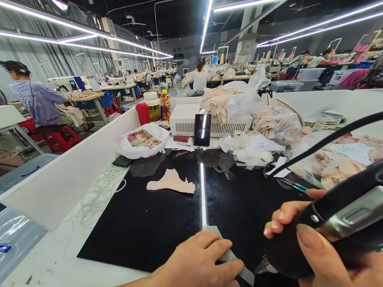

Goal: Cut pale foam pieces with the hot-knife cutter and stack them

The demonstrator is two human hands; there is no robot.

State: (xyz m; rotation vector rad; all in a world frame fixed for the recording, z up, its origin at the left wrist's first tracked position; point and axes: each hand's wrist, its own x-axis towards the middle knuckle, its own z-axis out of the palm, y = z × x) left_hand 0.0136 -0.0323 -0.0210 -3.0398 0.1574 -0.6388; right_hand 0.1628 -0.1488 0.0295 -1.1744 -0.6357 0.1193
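Note:
My right hand (315,245) is wrapped round a black handheld tool (357,213) with a metal plate and a black cable (340,131) running up to the right. My left hand (201,269) lies on the black glossy mat (146,224), fingers curled, pressing a thin grey strip (232,256) that sticks out from under them toward the tool's tip. A beige cut fabric piece (171,182) lies further back on the mat.
Bags of beige fabric pieces (276,122) and paper slips are piled at the back right. A white box (187,119), a phone (202,130), a red cup (143,113) and jars stand behind. A white wall panel (71,168) borders the left. Other workers sit at distant tables.

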